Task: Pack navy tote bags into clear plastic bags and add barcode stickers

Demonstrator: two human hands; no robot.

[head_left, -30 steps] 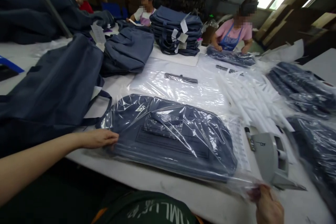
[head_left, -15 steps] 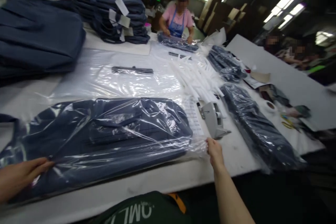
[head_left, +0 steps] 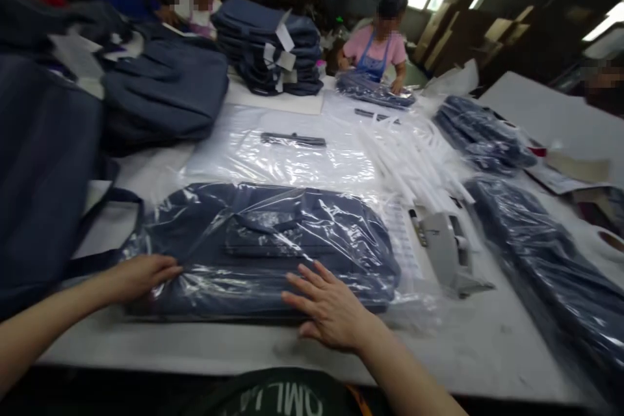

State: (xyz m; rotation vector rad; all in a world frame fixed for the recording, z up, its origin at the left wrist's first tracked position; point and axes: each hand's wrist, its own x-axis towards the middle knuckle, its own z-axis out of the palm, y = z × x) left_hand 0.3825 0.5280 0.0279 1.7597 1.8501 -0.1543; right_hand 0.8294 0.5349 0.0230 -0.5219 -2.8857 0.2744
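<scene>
A navy bag in a clear plastic sleeve [head_left: 273, 240] lies flat on the white table [head_left: 273, 351] in front of me. My left hand [head_left: 141, 275] rests on the bag's left end, fingers curled into the plastic. My right hand [head_left: 329, 309] lies flat on the bag's near edge, fingers stretched out and spread. The sleeve's loose open end [head_left: 414, 305] trails to the right of the bag.
A grey tape dispenser [head_left: 446, 250] and a heap of white strips [head_left: 414, 162] lie right of the bag. Bagged navy bags [head_left: 541, 253] sit at right, unbagged ones [head_left: 160, 97] at left, a stack [head_left: 273, 52] behind. A person in pink [head_left: 377, 52] works at the far end.
My right hand let go of the sleeve's open end and moved left onto the bag, now flat. My left hand stays at the bag's left end. The view swung back left.
</scene>
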